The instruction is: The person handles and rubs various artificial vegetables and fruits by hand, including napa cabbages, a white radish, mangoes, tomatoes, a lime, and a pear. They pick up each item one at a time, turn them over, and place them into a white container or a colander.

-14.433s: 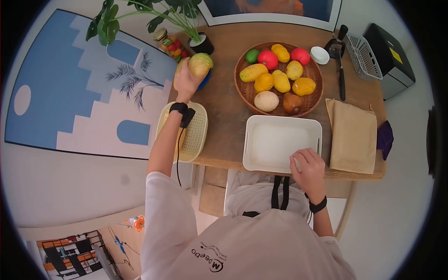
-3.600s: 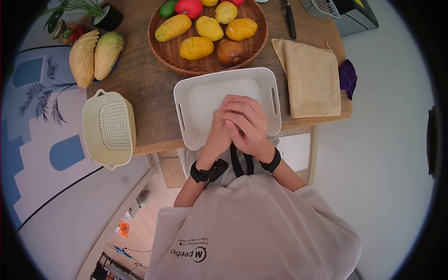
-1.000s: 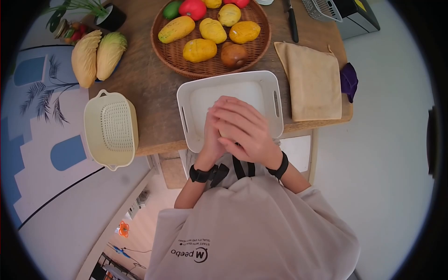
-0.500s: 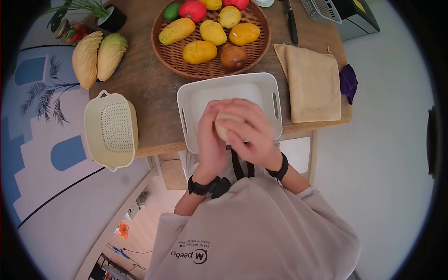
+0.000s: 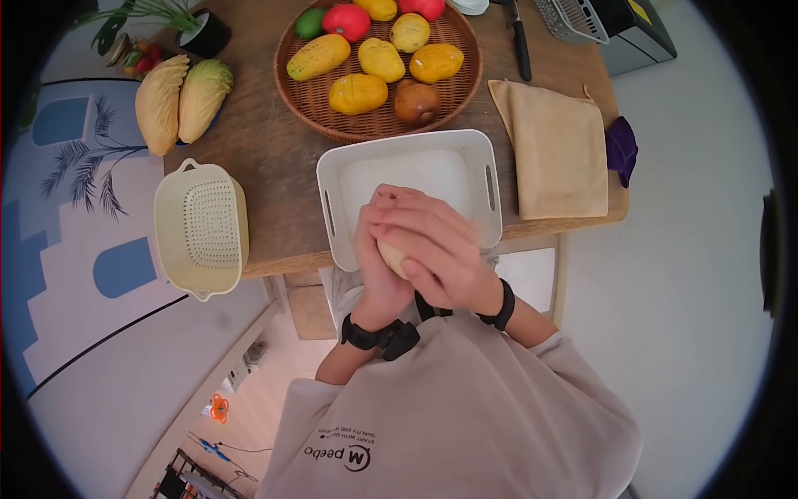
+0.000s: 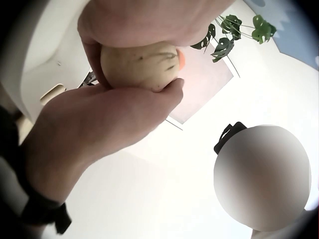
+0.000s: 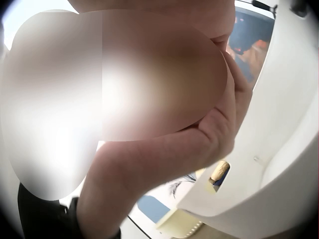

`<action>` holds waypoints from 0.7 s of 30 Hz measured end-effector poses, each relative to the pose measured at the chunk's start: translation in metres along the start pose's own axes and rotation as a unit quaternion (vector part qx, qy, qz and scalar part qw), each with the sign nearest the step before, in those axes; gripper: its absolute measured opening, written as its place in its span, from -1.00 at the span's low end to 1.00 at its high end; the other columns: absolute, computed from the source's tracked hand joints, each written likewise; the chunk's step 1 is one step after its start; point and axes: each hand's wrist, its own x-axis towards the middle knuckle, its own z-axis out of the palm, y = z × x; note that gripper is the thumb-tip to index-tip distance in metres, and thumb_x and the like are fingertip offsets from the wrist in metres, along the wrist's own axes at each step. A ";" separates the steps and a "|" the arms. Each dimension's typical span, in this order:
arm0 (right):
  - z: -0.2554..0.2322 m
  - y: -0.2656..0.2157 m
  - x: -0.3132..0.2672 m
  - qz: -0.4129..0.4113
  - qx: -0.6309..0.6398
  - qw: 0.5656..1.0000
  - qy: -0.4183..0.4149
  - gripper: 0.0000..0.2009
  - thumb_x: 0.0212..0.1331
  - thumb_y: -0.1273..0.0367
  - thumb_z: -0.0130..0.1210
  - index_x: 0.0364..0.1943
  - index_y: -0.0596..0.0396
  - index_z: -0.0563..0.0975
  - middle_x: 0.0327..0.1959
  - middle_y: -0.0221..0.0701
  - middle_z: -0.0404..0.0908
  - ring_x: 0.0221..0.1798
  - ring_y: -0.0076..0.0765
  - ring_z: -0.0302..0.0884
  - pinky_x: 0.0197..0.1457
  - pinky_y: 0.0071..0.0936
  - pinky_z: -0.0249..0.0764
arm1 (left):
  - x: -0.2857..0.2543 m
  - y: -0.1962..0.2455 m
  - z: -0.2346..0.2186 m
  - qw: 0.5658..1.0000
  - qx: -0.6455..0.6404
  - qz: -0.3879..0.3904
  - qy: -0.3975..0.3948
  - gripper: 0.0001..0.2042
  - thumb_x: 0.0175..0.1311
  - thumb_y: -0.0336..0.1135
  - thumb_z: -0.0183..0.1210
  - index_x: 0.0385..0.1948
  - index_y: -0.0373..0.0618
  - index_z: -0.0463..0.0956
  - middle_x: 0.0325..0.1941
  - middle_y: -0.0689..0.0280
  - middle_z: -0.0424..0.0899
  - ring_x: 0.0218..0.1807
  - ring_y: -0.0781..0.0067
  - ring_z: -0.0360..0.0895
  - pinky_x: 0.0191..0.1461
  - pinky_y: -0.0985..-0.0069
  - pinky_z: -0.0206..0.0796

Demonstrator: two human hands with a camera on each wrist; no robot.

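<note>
A pale beige potato (image 5: 393,259), with small dark marks on its skin in the left wrist view, is enclosed between both hands. The left hand (image 5: 376,283) cups it from the left. Across its top and right side lie the curled fingers of the right hand (image 5: 449,264), slightly blurred, with the thumb against the near side. Most of the potato is hidden by the fingers. Both hands are over the near part of a white plastic bin (image 5: 455,166). In the right wrist view a blurred patch hides what the hands hold.
Behind the bin stands a wicker basket (image 5: 303,116) of fruit. Two napa cabbages (image 5: 158,104) and a pale yellow colander (image 5: 170,245) are at left. A folded tan cloth (image 5: 561,158) lies at right, below a black-handled knife (image 5: 521,51).
Earlier the left hand held a cabbage and the potato lay in the wicker basket; now both hands hold the potato. In the last second the right hand has shifted over it.
</note>
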 end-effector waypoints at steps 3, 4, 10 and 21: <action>-0.009 0.007 -0.004 -0.035 -0.042 0.998 -0.010 -0.71 0.40 0.40 0.09 0.05 0.31 0.67 0.11 0.02 0.72 0.24 0.26 0.64 0.33 0.03 0.57 | -0.016 0.003 0.029 0.999 0.034 0.022 0.013 -0.66 0.75 -0.08 -0.20 0.29 0.01 0.42 0.26 0.35 0.58 0.33 0.44 0.55 0.36 0.38 0.46; -0.009 0.007 -0.004 0.013 -0.022 0.999 0.033 -0.70 0.42 0.38 0.07 0.06 0.30 0.66 0.12 0.02 0.72 0.24 0.27 0.64 0.34 0.05 0.57 | -0.019 0.006 0.035 0.999 0.033 0.012 0.038 -0.66 0.75 -0.11 -0.17 0.32 0.00 0.39 0.28 0.34 0.56 0.33 0.43 0.55 0.36 0.37 0.47; 0.003 -0.001 -0.009 0.057 0.010 0.997 0.043 -0.63 0.51 0.30 -0.01 0.15 0.31 0.61 0.21 0.02 0.67 0.26 0.30 0.64 0.36 0.06 0.55 | -0.019 0.009 0.039 0.996 0.018 0.026 0.084 -0.70 0.71 -0.09 -0.14 0.22 0.02 0.43 0.19 0.33 0.59 0.29 0.42 0.58 0.40 0.36 0.43; -0.004 -0.004 -0.016 0.037 0.027 0.999 0.030 -0.57 0.60 0.26 -0.14 0.15 0.37 0.61 0.19 0.10 0.69 0.28 0.33 0.65 0.35 0.05 0.57 | -0.037 -0.006 0.035 0.996 -0.008 0.027 0.085 -0.61 0.75 -0.08 -0.13 0.32 -0.15 0.41 0.29 0.31 0.57 0.33 0.42 0.55 0.36 0.34 0.45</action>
